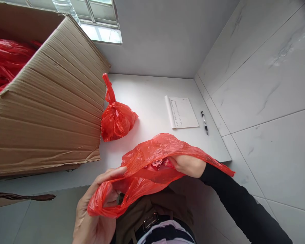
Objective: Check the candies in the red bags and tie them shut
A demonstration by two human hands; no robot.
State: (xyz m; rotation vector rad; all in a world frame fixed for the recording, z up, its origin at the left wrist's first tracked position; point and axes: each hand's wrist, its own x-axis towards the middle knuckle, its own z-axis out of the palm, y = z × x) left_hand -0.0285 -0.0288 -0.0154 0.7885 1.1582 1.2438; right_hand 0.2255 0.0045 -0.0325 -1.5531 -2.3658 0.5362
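Observation:
My left hand (99,200) grips one handle loop of a red plastic bag (152,149), its fingers inside the loop and its thumb on the film. The bag's mouth gapes open toward me above the table's front edge. Inside it shows a red packet (157,163) with a white label bearing dark characters. Through the mouth reaches my right hand (189,165), closed at the packet's right end; most of its fingers are hidden. The bag's other handle lies over my right wrist. Behind stands a second red bag (118,120), filled and knotted at the top.
A large cardboard box (51,101) holding red plastic bags (10,57) takes up the left side. On the white table (147,91) lie an open notebook (184,112) and a pen (204,122). A tiled wall (269,101) bounds the right; a clear bottle (66,8) stands by the window.

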